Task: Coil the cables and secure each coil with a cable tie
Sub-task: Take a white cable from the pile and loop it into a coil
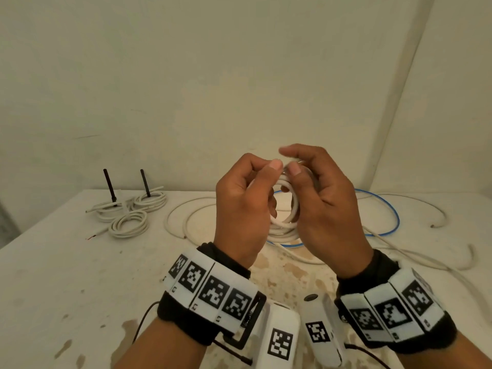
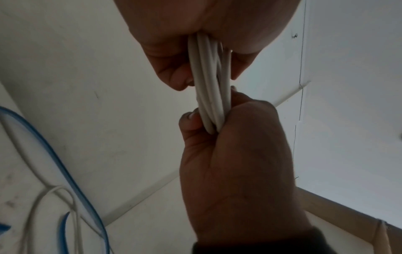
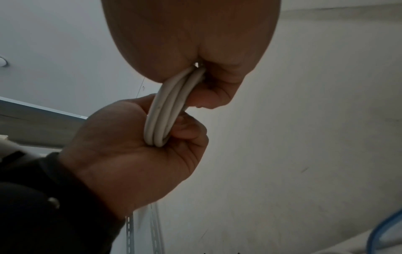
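Holding item one, a white coil, raised above the surface between both your hands, near the middle of the head view

- Left hand: your grip is closed round the near side of the coil, thumb on top, likely to keep the loops stacked.
- Right hand: your grip curls round the opposite side, thumb and forefinger meeting at the top, probably where the tie would go. No cable tie can be made out in any view.
- Wrist views: three or four white strands run pressed together from one fist to the other, the bundle flattened by the squeeze.
- Finished coils: three white ones lie at the far left of the surface, beside two black pegs; whether they are tied is too small to tell.
- Loose stock: a blue cable and white cables sprawl uncoiled behind your hands, so the task looks partly done
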